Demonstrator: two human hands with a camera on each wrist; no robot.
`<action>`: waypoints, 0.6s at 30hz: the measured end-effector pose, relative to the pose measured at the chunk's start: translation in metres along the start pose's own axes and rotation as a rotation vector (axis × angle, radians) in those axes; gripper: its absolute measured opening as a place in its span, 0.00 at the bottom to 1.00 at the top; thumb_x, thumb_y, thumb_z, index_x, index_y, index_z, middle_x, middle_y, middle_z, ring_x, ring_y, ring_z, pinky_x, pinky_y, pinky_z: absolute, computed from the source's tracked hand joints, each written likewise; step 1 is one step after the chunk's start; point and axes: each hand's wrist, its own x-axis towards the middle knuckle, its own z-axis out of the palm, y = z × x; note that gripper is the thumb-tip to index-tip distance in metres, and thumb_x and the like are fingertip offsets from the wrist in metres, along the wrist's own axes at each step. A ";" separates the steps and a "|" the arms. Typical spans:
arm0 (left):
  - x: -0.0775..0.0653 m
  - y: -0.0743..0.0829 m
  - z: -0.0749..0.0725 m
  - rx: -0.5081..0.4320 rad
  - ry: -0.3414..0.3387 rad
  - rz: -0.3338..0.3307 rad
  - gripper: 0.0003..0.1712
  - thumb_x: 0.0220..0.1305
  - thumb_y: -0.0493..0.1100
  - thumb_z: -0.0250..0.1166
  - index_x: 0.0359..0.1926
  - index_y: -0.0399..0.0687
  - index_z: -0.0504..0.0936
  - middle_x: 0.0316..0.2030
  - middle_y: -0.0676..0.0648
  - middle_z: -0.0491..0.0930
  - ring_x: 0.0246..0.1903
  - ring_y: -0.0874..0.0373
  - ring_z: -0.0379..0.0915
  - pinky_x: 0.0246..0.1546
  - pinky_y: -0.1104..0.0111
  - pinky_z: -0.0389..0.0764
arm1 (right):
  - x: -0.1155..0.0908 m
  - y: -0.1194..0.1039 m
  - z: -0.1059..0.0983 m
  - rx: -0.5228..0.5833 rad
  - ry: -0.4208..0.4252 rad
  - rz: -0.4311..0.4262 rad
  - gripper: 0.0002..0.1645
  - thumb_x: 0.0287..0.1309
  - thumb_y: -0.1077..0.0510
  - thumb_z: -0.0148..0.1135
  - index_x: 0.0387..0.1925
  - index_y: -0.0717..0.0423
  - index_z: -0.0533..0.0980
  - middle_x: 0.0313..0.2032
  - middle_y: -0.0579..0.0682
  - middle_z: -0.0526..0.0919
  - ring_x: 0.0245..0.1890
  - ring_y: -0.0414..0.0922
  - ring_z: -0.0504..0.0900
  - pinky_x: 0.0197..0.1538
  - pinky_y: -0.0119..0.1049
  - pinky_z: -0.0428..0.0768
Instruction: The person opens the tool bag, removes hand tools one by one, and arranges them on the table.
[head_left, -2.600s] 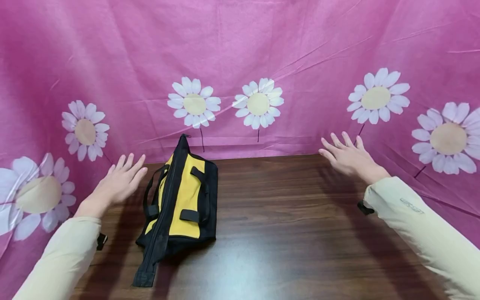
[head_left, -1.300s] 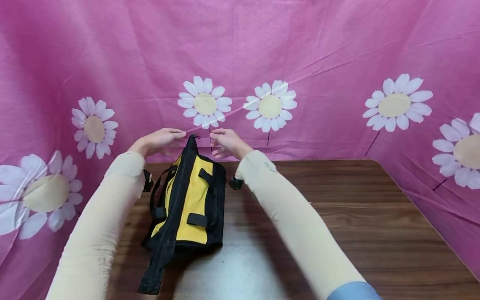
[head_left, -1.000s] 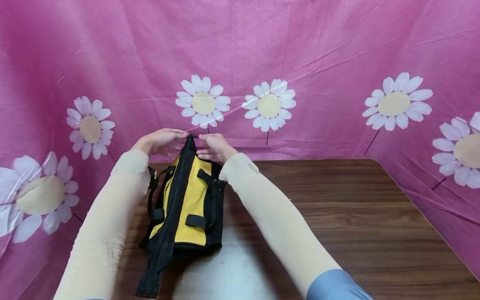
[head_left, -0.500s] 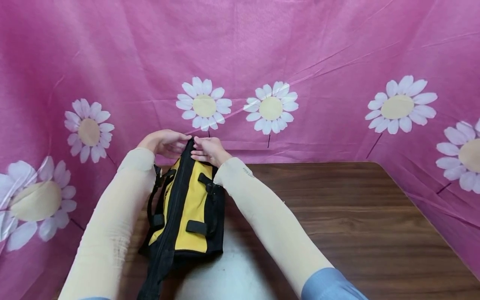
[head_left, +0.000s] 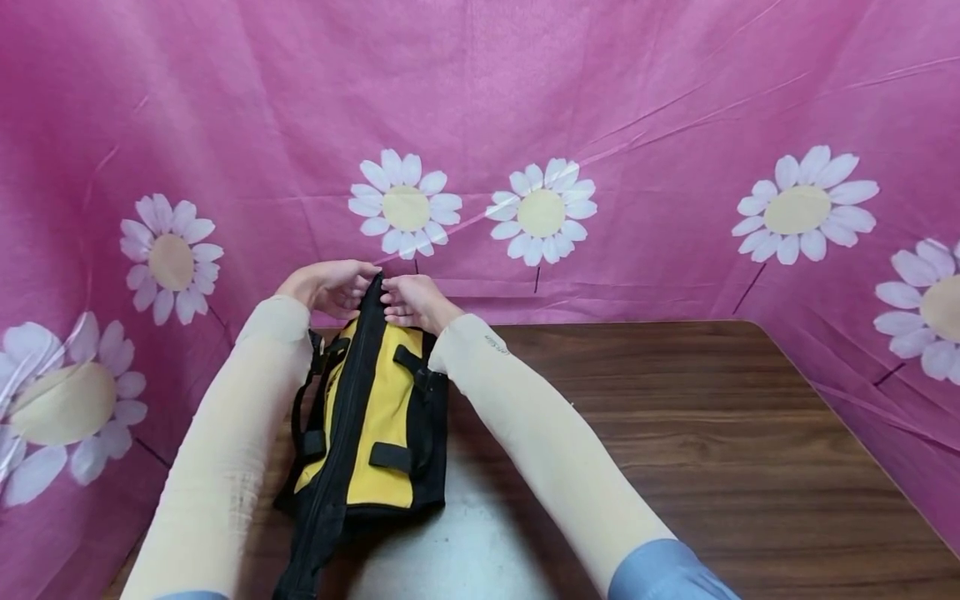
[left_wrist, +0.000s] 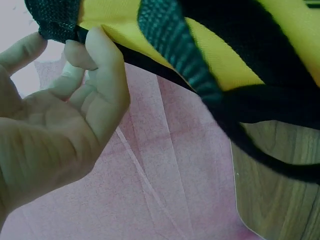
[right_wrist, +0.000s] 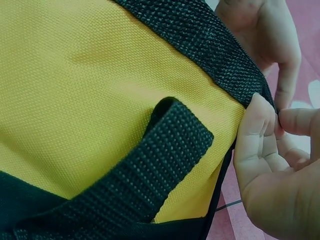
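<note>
A yellow and black tool bag (head_left: 390, 375) stands on the left part of the table, its long black zipper (head_left: 352, 400) running from far end to near end. At the far end my left hand (head_left: 337, 286) pinches the bag's black edge, thumb and fingertips on either side, as the left wrist view shows. Opposite it, my right hand (head_left: 416, 300) pinches at the zipper's far tip with thumb and forefinger (right_wrist: 257, 115). The pull is hidden by the fingertips. A black webbing handle (right_wrist: 170, 160) hangs on the side nearest my right wrist.
The brown wooden table (head_left: 675, 417) stretches to the right of the bag. A pink cloth (head_left: 637, 100) with white daisies hangs behind and at both sides. The bag's other handle (head_left: 303, 408) loops out on the left.
Both hands came in from the sides to the bag's far end, where they took hold. Over the last half second they have barely moved; the bag's tip shifted slightly left.
</note>
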 end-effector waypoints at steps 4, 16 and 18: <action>0.001 0.002 0.001 -0.026 -0.015 -0.054 0.27 0.71 0.58 0.43 0.48 0.42 0.78 0.40 0.49 0.79 0.38 0.60 0.76 0.45 0.68 0.80 | 0.000 0.002 0.001 0.007 -0.019 -0.009 0.10 0.72 0.56 0.57 0.45 0.56 0.81 0.33 0.51 0.80 0.22 0.43 0.76 0.27 0.34 0.83; 0.004 0.002 0.003 -0.002 0.052 -0.050 0.28 0.72 0.58 0.41 0.31 0.42 0.78 0.24 0.50 0.73 0.25 0.61 0.71 0.37 0.72 0.81 | -0.006 -0.002 0.003 -0.024 -0.091 0.012 0.09 0.72 0.55 0.56 0.39 0.56 0.77 0.24 0.45 0.72 0.17 0.39 0.66 0.21 0.29 0.71; 0.004 0.001 0.003 0.001 0.071 -0.033 0.27 0.72 0.56 0.43 0.28 0.44 0.78 0.21 0.51 0.71 0.23 0.62 0.69 0.35 0.72 0.82 | -0.009 -0.002 0.004 -0.002 -0.101 0.033 0.09 0.72 0.56 0.55 0.38 0.56 0.77 0.21 0.43 0.69 0.17 0.39 0.66 0.21 0.29 0.70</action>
